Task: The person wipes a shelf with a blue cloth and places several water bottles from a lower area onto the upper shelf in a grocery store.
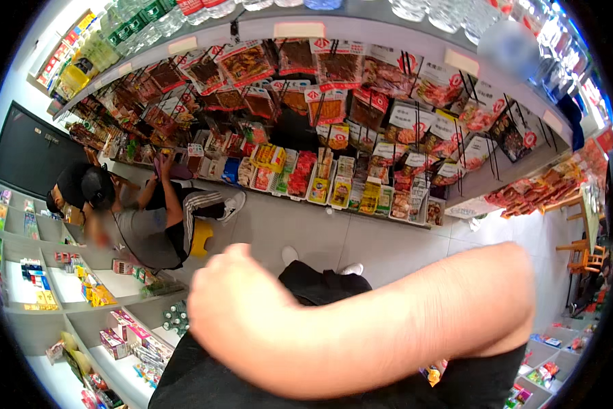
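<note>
A curled hand, and a packet peeping out below the forearm

Nearest the bare forearm [388, 334] we see a small packet [430, 374], yellow and orange with a pale patch, showing just under the forearm's lower edge and beside black clothing. Most of it is covered, so we cannot tell its full shape, nor whether anything holds it. The right hand [230, 290] hangs at the other end of that forearm, bent at the wrist, fingers curled in and the back of it toward us (slightly blurred). Its grip looks narrow, though we cannot tell whether something sits inside the curl.

Past the hand, two white shoes [351, 269] show on grey floor tiles [269, 225]. Ahead runs a low row of bins, with yellow packets [268, 158] next to red packets [301, 173]. Over these, clear-fronted snack packs [338, 66] hang from dark hooks, beneath a shelf of bottles [126, 27]. To our left, a person in a grey top [146, 235] sits on a yellow stool [201, 238], and white cubbies [37, 371] hold small boxes and packets
</note>
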Available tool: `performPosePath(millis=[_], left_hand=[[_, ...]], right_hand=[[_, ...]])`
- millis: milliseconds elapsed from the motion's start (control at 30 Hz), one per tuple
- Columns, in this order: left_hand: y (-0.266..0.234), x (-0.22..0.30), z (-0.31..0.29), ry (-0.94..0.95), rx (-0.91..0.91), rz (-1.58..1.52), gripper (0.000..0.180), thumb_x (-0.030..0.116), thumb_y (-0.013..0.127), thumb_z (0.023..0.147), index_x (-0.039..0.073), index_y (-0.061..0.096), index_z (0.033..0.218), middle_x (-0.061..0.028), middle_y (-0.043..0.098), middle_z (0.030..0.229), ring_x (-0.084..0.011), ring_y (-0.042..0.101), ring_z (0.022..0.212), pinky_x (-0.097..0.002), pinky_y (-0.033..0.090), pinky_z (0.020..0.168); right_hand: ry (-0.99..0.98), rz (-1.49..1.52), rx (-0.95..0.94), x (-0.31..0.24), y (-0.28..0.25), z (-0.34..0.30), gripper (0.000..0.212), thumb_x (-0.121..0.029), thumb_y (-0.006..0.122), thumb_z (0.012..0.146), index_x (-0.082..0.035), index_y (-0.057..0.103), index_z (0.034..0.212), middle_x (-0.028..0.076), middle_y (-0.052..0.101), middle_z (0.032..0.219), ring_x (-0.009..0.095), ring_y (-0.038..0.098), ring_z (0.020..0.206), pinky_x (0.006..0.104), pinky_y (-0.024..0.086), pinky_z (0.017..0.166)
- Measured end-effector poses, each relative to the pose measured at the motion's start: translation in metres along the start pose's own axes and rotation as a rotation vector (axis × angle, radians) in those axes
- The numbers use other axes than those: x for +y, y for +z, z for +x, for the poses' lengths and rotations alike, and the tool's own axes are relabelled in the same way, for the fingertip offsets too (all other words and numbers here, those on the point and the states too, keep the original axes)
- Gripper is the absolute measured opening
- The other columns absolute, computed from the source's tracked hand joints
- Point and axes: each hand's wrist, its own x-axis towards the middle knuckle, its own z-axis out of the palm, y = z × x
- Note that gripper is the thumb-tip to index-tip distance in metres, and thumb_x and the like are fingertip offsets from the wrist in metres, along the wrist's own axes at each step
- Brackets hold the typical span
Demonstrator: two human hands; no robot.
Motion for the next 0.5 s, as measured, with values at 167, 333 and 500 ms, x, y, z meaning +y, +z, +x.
performPosePath(millis=[167,333,500], left_hand=[[0.003,0.043,-0.062,-0.123,0.007,-0.175,0.015,0.022,0.054,0.095,0.008,0.060,0.093,-0.0030,0.062,0.077,-0.0153,0.062,0.069,-0.0383,0.051,0.065],[0.033,0.076,-0.084,-0.095,0.115,0.191,0.030,0.023,0.059,0.093,0.002,0.063,0.114,-0.0134,0.069,0.102,-0.0233,0.067,0.094,-0.0357,0.052,0.083],[0.061,0.072,-0.039,-0.021,-0.069,0.035,0.033,0.026,0.055,0.095,0.000,0.064,0.114,-0.0135,0.070,0.105,-0.0241,0.068,0.094,-0.0356,0.054,0.077]], right_hand=[[0.210,-0.170,0.100,-0.041,-0.021,-0.020,0.035,-0.024,0.055,0.090,0.002,0.068,0.110,0.013,0.066,0.097,0.030,0.063,0.094,0.0520,0.045,0.088],[0.166,-0.183,0.002,-0.042,0.002,-0.047,0.035,-0.023,0.055,0.090,0.002,0.068,0.110,0.013,0.066,0.097,0.030,0.063,0.094,0.0523,0.046,0.088],[0.200,-0.176,-0.036,-0.037,0.009,-0.070,0.036,-0.023,0.055,0.090,0.003,0.068,0.111,0.013,0.066,0.097,0.031,0.063,0.094,0.0526,0.046,0.087]])
